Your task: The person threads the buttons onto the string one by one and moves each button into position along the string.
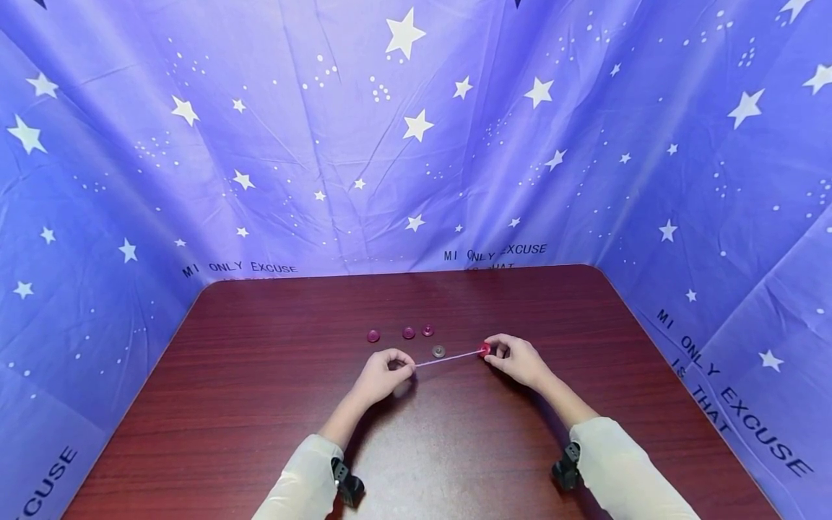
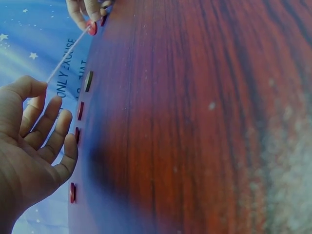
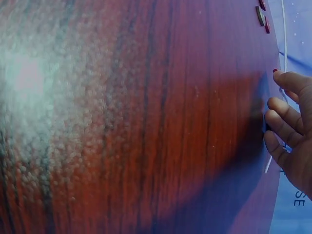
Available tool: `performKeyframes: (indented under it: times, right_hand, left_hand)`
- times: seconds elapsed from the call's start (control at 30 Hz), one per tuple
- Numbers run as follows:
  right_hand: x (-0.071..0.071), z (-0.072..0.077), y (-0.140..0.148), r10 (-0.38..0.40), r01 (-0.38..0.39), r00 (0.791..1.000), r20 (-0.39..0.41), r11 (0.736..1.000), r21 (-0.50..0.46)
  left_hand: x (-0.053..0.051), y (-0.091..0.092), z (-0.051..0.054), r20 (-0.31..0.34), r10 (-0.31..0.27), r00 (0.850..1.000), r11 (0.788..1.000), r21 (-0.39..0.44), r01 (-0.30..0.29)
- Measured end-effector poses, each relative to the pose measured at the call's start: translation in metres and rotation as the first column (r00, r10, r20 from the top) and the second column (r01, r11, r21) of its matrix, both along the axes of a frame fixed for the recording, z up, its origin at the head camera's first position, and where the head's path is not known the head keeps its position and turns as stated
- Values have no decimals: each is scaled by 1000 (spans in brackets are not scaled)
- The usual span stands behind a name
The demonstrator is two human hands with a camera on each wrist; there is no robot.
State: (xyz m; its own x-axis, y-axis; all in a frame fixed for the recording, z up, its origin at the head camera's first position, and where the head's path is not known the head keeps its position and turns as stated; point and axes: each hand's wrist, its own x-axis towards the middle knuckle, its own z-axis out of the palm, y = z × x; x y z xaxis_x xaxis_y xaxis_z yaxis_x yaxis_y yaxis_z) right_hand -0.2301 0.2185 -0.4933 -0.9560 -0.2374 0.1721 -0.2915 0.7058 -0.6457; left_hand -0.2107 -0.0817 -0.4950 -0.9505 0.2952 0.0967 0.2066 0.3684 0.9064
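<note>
A blue-purple curtain with white stars, dots and black lettering hangs behind the table and along both its sides. The table has a dark reddish-brown, wood-grained top with rounded far corners and a bright patch of glare.

Two pale sleeves reach in from the near edge, with a black device worn at each wrist. The left hand is left of the middle of the table; its thumb and forefinger pinch one end of the string, and the other three fingers are loosely bent and spread apart. The right hand is to the right, a little farther from the person; its thumb and forefinger pinch a red button, and its other fingers curve beside them.

The string, thin and whitish, runs straight between the left fingertips and the red button. In the right wrist view a short white end shows below the right hand; whether it passes through the button cannot be told.

A dark grey button lies on the table just beyond the string. Farther back lie three purplish-red buttons: two near each other, the third apart to the left.
</note>
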Motion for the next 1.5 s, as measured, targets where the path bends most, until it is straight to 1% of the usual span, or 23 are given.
performKeyframes:
  times: [0.2, 0.4, 0.63, 0.8, 1.0, 1.13, 1.23, 1.37, 1.5]
  right_hand:
    - [-1, 0, 3, -19, 19, 1000, 0, 1000, -3]
    - [-3, 0, 5, -50, 50, 999, 10, 999, -10]
    - [-3, 0, 7, -48, 48, 999, 7, 999, -10]
    - [-4, 2, 7, -44, 44, 999, 4, 999, -17]
    - [-4, 1, 9, -67, 68, 998, 21, 997, -21]
    - [-4, 1, 11, -68, 69, 997, 22, 998, -10]
    - [-4, 0, 12, -67, 67, 997, 23, 998, 5]
    - [-3, 0, 14, -65, 64, 998, 23, 998, 15]
    - [-3, -1, 16, -59, 59, 998, 8, 998, 22]
  left_hand:
    - [1, -1, 1, 2, 23, 1000, 1000, -20, -23]
    - [1, -2, 2, 15, 33, 999, 999, -30, -32]
    - [2, -3, 4, 4, 46, 999, 998, -37, -46]
    - [3, -3, 6, 24, 63, 998, 997, -55, -61]
    - [4, -6, 8, 51, 75, 996, 995, -67, -71]
    - [4, -10, 10, 39, 68, 997, 995, -79, -65]
    - [4, -12, 10, 34, 51, 998, 997, -67, -49]
    - [3, -13, 10, 48, 40, 998, 998, -56, -37]
    - [3, -12, 8, 59, 50, 997, 996, -73, -46]
